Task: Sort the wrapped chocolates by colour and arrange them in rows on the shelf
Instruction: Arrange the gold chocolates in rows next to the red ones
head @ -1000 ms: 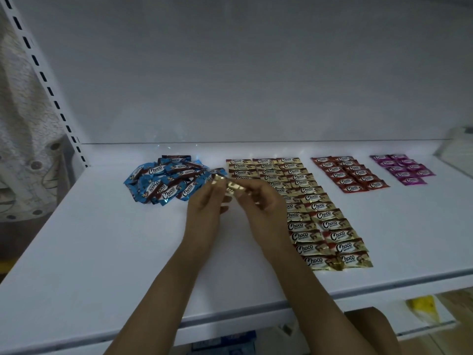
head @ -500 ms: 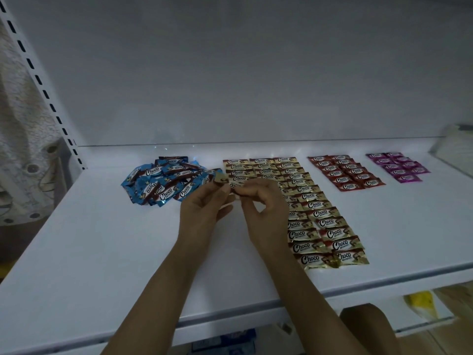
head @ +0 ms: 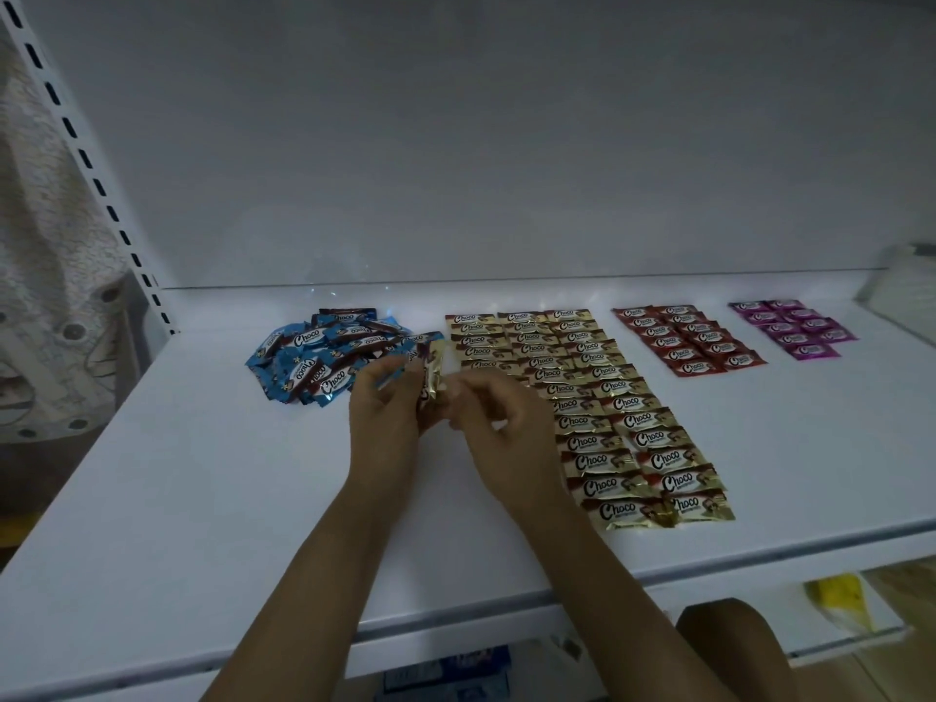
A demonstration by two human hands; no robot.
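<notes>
Both hands meet just above the white shelf (head: 202, 499), between the loose blue pile (head: 324, 357) and the gold rows (head: 587, 407). The left hand (head: 390, 418) curls its fingers round a gold-wrapped chocolate (head: 433, 377), held on end. The right hand (head: 501, 423) pinches the same piece's near edge with bent fingertips. The red rows (head: 684, 342) and magenta rows (head: 795, 326) lie farther right, each group apart.

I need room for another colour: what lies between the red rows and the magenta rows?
Nothing. In the head view, only a bare strip of white shelf separates the red rows from the magenta rows.
</notes>
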